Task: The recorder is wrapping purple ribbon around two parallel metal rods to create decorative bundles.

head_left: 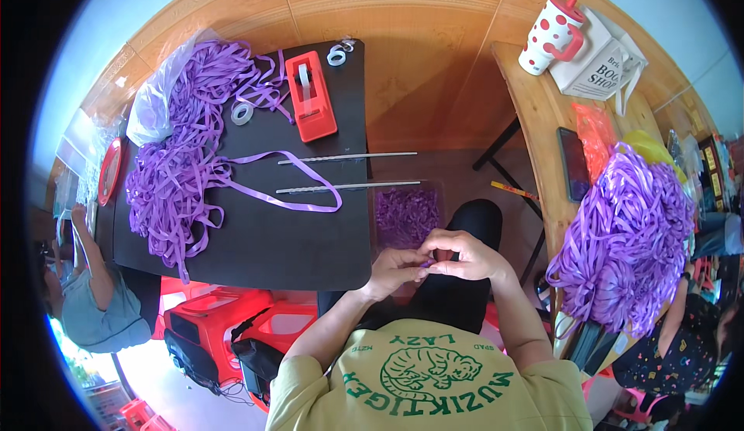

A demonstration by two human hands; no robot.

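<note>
Above my lap, my left hand (390,273) and my right hand (470,255) meet fingertip to fingertip. Pinched between them is a small piece of purple ribbon (428,263), mostly hidden by the fingers. Just beyond the hands sits a clear bin (375,237) filled with small purple ribbon pieces (407,212). A large tangle of purple ribbon (174,187) covers the left of the black table (271,253), and one loop stretches right. Two thin grey rods (364,187) lie on that table, their ends jutting past its right edge.
A red tape dispenser (312,105) and tape rolls (242,113) stand on the black table. At right, a wooden table (535,129) bears a phone (573,163), a dotted tumbler (549,36), a white bag (593,59) and more purple ribbon (628,237). Red stools (225,322) stand left; other people sit at both sides.
</note>
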